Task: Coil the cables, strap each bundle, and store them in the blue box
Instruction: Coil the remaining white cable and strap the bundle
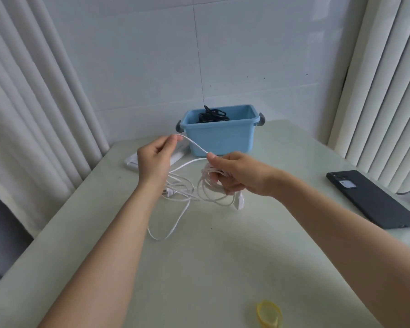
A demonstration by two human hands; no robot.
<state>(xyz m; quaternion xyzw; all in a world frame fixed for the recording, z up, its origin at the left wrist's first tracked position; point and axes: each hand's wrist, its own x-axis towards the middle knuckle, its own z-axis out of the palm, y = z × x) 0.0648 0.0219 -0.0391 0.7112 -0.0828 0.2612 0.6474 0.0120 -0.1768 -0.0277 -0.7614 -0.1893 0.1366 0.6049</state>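
Note:
A long white cable lies partly loose on the pale table, with a white plug hanging below my right hand. My right hand grips a bundle of several coiled loops of this cable. My left hand pinches a stretch of the same cable and holds it raised, so a taut length runs between both hands. The blue box stands behind my hands at the table's far edge, and a black coiled cable lies inside it. A yellow strap lies on the table close to me.
A white power strip lies left of the blue box, partly behind my left hand. A black phone rests at the table's right edge. Curtains hang at both sides, and a tiled wall is behind the table.

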